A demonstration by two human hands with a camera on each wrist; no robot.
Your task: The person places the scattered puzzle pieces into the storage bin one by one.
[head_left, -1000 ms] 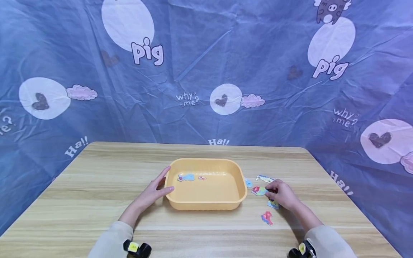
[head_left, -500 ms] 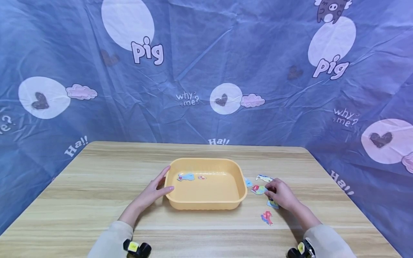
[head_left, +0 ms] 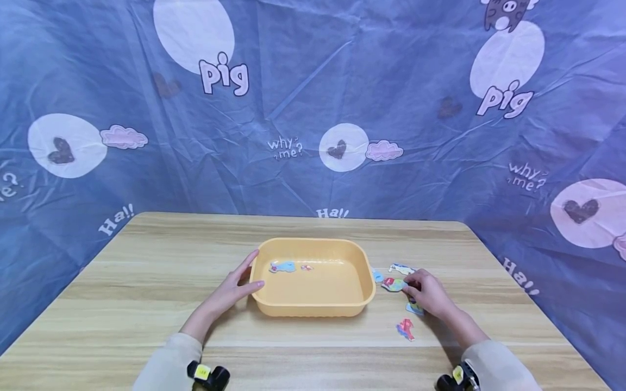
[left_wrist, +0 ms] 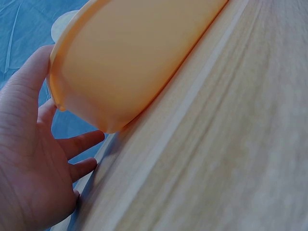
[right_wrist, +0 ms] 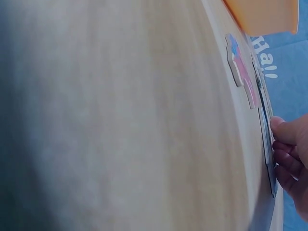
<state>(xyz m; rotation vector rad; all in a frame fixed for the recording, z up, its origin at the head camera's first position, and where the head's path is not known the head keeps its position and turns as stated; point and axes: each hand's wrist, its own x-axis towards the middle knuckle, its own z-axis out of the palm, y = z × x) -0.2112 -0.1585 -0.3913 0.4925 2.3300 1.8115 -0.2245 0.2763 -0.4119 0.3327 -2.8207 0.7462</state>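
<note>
My left hand [head_left: 231,289] rests at the left end of a yellow plastic tray [head_left: 313,311]. Its thumb lies over the rim and its fingers are fairly straight and spread in the left wrist view. Right of the tray, my right hand [head_left: 430,295] has curled fingers, thumb and fingertips pinching the right end of a flat red-and-green puzzle piece [head_left: 393,284], which lies low at the table. Under that hand is a partly hidden blue-green piece [head_left: 414,308]. In the right wrist view, thumb and fingers meet at the pieces' edge.
Inside the tray lie a blue piece [head_left: 282,266] and a small red-white piece [head_left: 306,267]. On the wooden table [head_left: 313,364] are a red piece [head_left: 405,329], a white-blue piece [head_left: 402,269] and a light-blue piece [head_left: 377,276] against the tray. Behind hangs a blue patterned cloth [head_left: 274,98].
The head view has shifted slightly. Both hands, the tray and the pieces stay almost where they were.
</note>
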